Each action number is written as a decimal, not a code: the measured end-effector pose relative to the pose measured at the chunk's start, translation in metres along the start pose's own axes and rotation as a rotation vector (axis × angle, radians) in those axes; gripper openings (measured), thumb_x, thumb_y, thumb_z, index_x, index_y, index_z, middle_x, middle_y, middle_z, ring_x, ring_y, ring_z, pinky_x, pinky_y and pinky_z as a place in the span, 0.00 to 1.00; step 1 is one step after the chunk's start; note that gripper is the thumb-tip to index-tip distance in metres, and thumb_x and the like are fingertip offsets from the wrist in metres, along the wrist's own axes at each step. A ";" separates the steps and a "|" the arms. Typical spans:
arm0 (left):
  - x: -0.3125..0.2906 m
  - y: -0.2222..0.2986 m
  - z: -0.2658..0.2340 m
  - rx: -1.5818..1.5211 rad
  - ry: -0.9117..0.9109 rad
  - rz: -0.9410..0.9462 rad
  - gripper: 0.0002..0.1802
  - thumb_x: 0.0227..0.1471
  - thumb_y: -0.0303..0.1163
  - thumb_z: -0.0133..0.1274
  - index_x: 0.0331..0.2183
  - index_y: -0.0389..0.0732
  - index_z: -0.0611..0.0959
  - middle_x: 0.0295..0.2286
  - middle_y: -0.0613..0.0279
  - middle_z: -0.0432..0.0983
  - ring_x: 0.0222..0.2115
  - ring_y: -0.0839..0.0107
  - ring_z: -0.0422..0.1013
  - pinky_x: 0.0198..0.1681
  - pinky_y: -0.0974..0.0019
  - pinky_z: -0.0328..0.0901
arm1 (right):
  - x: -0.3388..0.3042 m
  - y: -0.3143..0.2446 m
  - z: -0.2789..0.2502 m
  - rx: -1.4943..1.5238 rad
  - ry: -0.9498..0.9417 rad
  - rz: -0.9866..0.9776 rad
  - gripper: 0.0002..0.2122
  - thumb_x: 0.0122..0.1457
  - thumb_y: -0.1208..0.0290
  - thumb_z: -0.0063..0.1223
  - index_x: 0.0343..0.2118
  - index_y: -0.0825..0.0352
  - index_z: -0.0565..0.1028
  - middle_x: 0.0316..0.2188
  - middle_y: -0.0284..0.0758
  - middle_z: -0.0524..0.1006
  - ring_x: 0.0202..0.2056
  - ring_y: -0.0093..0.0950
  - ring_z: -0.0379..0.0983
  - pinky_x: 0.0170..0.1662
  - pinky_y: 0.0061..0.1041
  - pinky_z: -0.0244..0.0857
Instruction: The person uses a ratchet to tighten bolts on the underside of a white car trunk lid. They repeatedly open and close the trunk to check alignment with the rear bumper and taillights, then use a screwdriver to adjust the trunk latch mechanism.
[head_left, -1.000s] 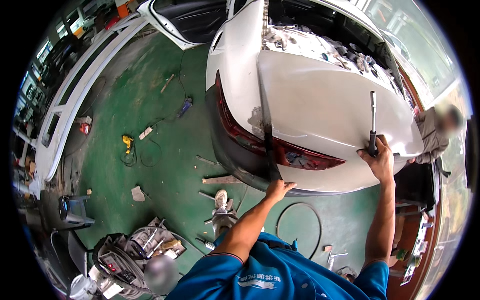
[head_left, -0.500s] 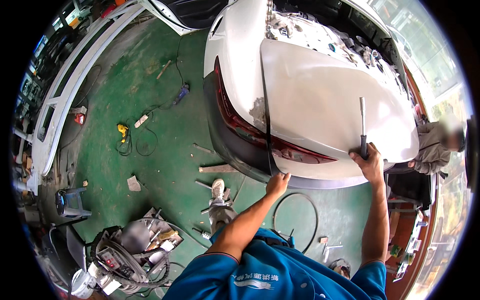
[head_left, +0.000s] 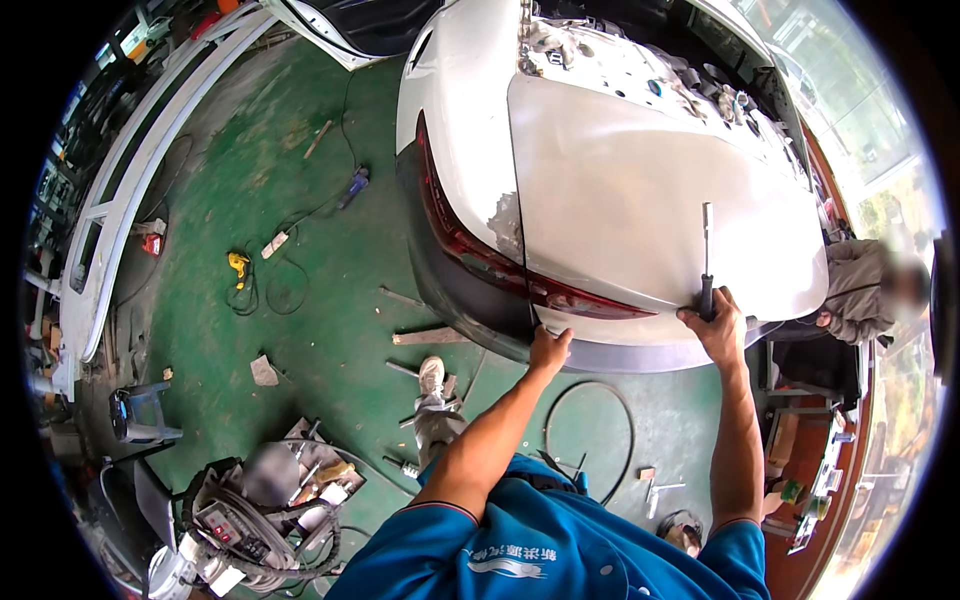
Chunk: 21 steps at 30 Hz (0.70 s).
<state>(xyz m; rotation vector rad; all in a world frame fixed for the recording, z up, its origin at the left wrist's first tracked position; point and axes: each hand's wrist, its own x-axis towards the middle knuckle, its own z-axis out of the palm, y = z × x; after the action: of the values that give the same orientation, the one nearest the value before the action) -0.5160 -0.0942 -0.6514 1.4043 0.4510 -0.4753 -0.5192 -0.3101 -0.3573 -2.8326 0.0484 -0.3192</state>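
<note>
A white trunk lid lies down at the rear of a car, with a thin dark gap along its left edge. My left hand has its fingers curled at the lid's lower left edge, below the red tail light. In my right hand is a nut driver, black-handled with a long metal shaft pointing up. That hand also rests against the lid's lower edge. Left of the gap, the white rear fender has a bare grey patch near the tail light.
A person in a grey jacket stands at the car's right side. On the green floor lie a yellow power tool, a blue grinder, a wooden strip and a looped hose. A cable-draped machine stands lower left.
The trunk lid has come down, and the gap on its left side has narrowed. Both hands have moved with it, still at its lower edge. The view has shifted slightly.
</note>
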 end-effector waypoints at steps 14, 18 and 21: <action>-0.117 0.101 -0.019 0.340 0.036 0.743 0.16 0.56 0.33 0.58 0.45 0.39 0.76 0.34 0.47 0.80 0.37 0.49 0.78 0.41 0.53 0.72 | 0.000 -0.009 -0.039 0.117 0.187 -0.039 0.19 0.42 0.67 0.75 0.25 0.71 0.72 0.24 0.40 0.67 0.24 0.38 0.65 0.29 0.36 0.61; -0.165 0.214 -0.007 0.404 0.139 1.520 0.24 0.54 0.32 0.58 0.52 0.36 0.77 0.50 0.48 0.73 0.51 0.50 0.70 0.55 0.49 0.63 | 0.020 -0.023 -0.076 0.146 0.079 -0.052 0.18 0.46 0.66 0.71 0.26 0.74 0.73 0.22 0.39 0.67 0.23 0.34 0.62 0.29 0.33 0.59; -0.160 0.249 0.013 0.562 0.165 1.510 0.29 0.55 0.38 0.58 0.56 0.34 0.75 0.55 0.46 0.70 0.59 0.49 0.64 0.64 0.47 0.54 | 0.030 -0.026 -0.088 0.126 0.010 -0.056 0.19 0.47 0.64 0.71 0.26 0.74 0.72 0.22 0.39 0.67 0.23 0.33 0.61 0.29 0.32 0.58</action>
<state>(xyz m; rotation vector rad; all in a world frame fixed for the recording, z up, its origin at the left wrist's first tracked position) -0.5067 -0.0729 -0.3561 1.8930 -0.7101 0.8107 -0.5097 -0.3114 -0.2616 -2.7112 -0.0481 -0.3360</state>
